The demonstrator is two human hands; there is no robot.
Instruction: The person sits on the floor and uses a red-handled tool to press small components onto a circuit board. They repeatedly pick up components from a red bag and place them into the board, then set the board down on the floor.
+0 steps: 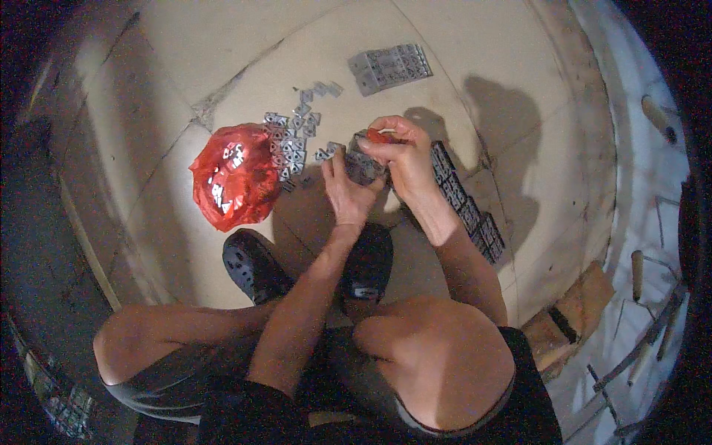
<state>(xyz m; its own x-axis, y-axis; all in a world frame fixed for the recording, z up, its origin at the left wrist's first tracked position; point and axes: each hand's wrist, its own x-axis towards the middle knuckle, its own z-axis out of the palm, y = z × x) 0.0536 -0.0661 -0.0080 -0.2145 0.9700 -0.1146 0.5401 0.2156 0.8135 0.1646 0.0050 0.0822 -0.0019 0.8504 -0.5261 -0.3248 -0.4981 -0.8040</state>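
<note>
In front of my shins, my left hand (348,194) is closed around the side of a small grey block (362,169) with a mottled surface. My right hand (408,152) bends over the top of that block, its thumb and index finger pinching a small red item (379,137) whose kind I cannot make out. The fingers partly hide both things. Beside my left fingertips lie a few small grey plates (326,151). Farther left, many similar plates with dark holes (289,148) spill over the floor at the mouth of a shiny red plastic bag (248,174).
A grey block of packed pieces (391,68) lies on the tiled floor beyond my hands. Dark rectangular strips (469,206) form a row by my right forearm. My dark clogs (254,265) stand close in. To the right are a brown cardboard piece (575,319) and metal rods (638,278).
</note>
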